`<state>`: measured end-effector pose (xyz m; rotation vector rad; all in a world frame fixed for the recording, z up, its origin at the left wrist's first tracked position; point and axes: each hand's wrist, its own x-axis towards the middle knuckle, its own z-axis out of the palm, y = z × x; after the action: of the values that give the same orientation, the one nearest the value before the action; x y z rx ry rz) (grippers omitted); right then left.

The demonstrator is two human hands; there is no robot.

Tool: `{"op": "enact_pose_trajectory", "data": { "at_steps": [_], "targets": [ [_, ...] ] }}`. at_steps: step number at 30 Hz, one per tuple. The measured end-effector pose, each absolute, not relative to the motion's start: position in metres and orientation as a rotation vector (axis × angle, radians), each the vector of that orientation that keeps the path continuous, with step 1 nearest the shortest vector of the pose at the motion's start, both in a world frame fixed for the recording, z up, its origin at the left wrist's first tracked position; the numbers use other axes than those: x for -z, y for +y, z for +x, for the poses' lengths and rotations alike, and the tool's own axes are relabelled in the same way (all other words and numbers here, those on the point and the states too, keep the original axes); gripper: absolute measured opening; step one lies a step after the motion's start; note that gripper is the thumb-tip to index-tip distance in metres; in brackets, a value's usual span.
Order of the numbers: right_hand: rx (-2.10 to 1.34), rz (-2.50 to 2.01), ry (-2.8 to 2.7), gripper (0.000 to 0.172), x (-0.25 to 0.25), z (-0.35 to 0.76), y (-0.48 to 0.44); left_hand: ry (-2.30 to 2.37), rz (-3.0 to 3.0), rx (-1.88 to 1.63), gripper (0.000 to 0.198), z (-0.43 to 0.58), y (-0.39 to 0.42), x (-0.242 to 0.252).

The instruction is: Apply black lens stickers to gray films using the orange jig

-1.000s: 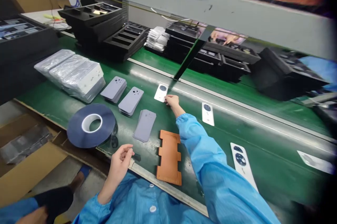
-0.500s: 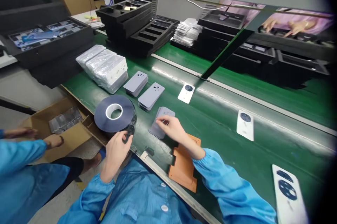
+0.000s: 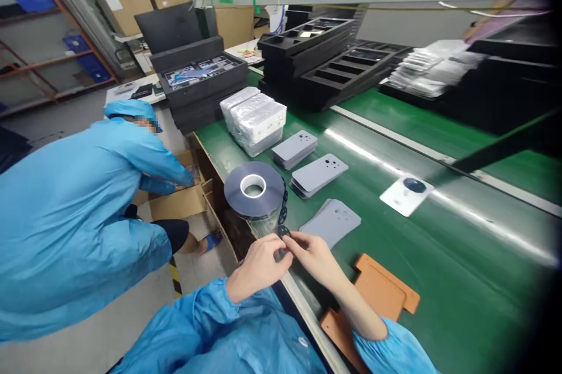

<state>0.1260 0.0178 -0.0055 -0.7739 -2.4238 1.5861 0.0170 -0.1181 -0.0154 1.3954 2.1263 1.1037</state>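
We see two bare hands meeting at the front of a bench: the fingertips of the left hand (image 3: 262, 263) and the right hand (image 3: 314, 257) curl together around a small dark perforated disc (image 3: 284, 231). Neither hand is spread wide, yet we cannot tell which fingers truly pinch the disc, or whether it is free of the clear strip (image 3: 267, 223) beside it. Just beyond sits the roll of film (image 3: 254, 208) with its white core, more dark discs trailing down its right side.

As we judge it, the work is partway: the disc at the fingertips is not on any panel. Three stacks of grey phone back panels, the fanned near stack (image 3: 331, 219), the middle stack (image 3: 319, 175) and the far stack (image 3: 294, 150), show camera markings without a large dark disc. One white panel (image 3: 401, 199), well apart to the right, has a dark round patch at its camera end.

For edges, the bench's pale front rim (image 3: 302, 304) runs just below the hands, and the right forearm crosses the orange fixture (image 3: 380, 286). The roomiest stretch of green surface (image 3: 456, 286) lies right of that fixture. To the left, a co-worker (image 3: 88, 198) bends over a cardboard box (image 3: 178, 203) near the bench.
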Motion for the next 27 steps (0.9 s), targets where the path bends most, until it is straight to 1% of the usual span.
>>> {"op": "enact_pose_trajectory", "data": {
  "at_steps": [4,6,9,13,20,23,25,27],
  "targets": [
    [-1.682,-0.833,-2.355,0.044,0.022,0.13,0.019,2.079,0.998,-1.31,0.017,0.002,-0.122,0.015],
    [-1.677,-0.919,-2.347,0.048,0.03,0.133,0.019,2.142,0.811,-1.396,0.023,-0.011,-0.121,0.018],
    [-1.641,-1.042,-2.368,0.055,0.039,0.136,0.021,2.211,0.733,-1.437,0.033,-0.029,-0.119,0.026],
    [-1.632,-1.148,-2.344,0.058,0.045,0.139,0.026,2.245,0.71,-1.495,0.029,-0.05,-0.113,0.036],
    [-1.542,-1.22,-2.376,0.051,0.036,0.135,0.025,2.264,0.798,-1.551,0.012,-0.074,-0.113,0.034],
    [-1.535,-1.27,-2.389,0.048,0.031,0.133,0.021,2.119,1.008,-1.558,0.009,-0.057,-0.117,0.035],
    [-1.509,-1.31,-2.396,0.05,0.027,0.132,0.019,1.985,1.192,-1.579,0.007,-0.041,-0.118,0.039],
    [-1.466,-1.347,-2.409,0.054,0.024,0.129,0.016,1.898,1.313,-1.583,0.013,-0.028,-0.119,0.046]
  ]
}}
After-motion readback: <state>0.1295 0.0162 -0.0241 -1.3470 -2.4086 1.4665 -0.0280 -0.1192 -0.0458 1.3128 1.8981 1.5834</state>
